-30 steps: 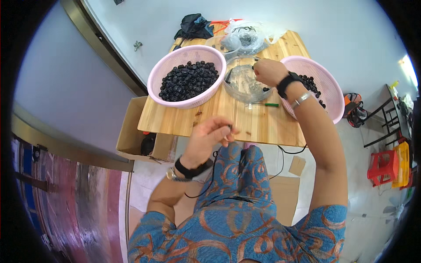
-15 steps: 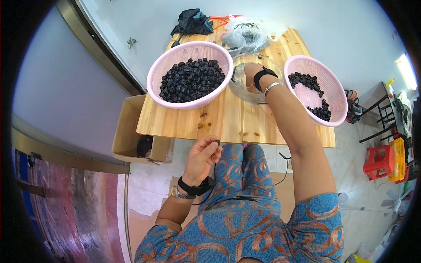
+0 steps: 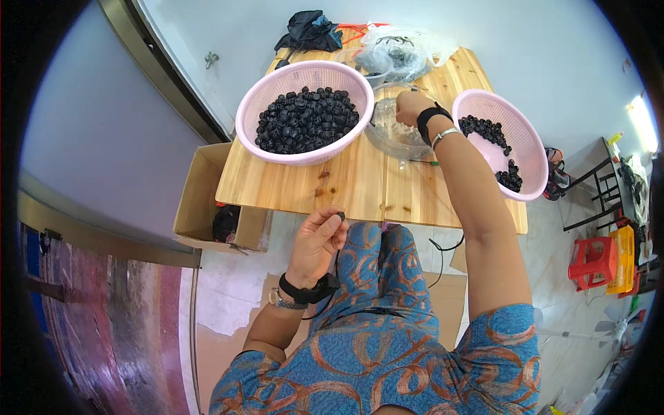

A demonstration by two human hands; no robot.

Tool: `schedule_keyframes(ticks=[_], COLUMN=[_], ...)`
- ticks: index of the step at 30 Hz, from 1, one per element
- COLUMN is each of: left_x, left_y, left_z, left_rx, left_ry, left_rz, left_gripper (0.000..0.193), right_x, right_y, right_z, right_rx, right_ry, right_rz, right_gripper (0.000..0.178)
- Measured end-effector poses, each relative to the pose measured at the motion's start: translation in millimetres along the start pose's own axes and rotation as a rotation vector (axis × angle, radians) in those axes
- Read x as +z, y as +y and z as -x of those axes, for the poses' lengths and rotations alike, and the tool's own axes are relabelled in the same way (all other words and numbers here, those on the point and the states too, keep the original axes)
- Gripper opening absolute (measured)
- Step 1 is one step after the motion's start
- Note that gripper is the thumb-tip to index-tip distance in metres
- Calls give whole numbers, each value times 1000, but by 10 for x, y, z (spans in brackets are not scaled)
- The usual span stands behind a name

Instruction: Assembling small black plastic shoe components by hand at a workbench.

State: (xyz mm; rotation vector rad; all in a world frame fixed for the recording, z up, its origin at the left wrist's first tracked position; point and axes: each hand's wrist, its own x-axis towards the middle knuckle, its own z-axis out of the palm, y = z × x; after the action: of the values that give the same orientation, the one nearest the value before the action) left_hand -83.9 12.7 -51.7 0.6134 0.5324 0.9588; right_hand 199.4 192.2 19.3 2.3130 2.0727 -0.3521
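My left hand (image 3: 318,235) is closed in a pinch on a small black plastic part (image 3: 341,216), held just off the front edge of the table. My right arm stretches forward, and my right hand (image 3: 412,109) is over the far side of a clear round plastic bowl (image 3: 395,146). Its fingers look curled together; what they hold, if anything, is hidden. To the left of the bowl, a pink mesh basket (image 3: 250,146) is heaped with small black parts (image 3: 308,121). Another pink basket (image 3: 535,149), on the right, has fewer black parts (image 3: 510,176) along its sides.
The wooden table (image 3: 277,183) carries clear plastic bags (image 3: 401,55) and a black bag (image 3: 311,31) at its far end. Below its left edge stands an open cardboard box (image 3: 197,200). A red stool (image 3: 591,263) is on the floor at right.
My right hand has shifted slightly farther over the bowl. A thin green-and-black item beside the bowl shows more now. My left hand keeps its pinch on the small part.
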Motion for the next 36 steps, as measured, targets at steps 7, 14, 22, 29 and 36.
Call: schedule_keyframes(ticks=[7, 14, 22, 29, 36], left_x=[10, 47, 27, 183, 265], left_y=[-27, -85, -18, -39, -109], left_z=[22, -18, -31, -73, -92], left_rx=[-3, -33, -6, -28, 0], left_ry=[-5, -17, -13, -25, -85], left_rz=[-14, 11, 13, 5, 9], left_gripper=[17, 16, 17, 17, 19], right_x=[-13, 52, -64, -122, 23], right_y=[53, 125, 161, 134, 311], right_z=[40, -152, -35, 159, 146], right_rx=[-40, -31, -83, 9, -124], right_ry=[-126, -367, -215, -88, 155], right_rz=[267, 159, -245, -417, -654], right_gripper=[30, 20, 10, 16, 22])
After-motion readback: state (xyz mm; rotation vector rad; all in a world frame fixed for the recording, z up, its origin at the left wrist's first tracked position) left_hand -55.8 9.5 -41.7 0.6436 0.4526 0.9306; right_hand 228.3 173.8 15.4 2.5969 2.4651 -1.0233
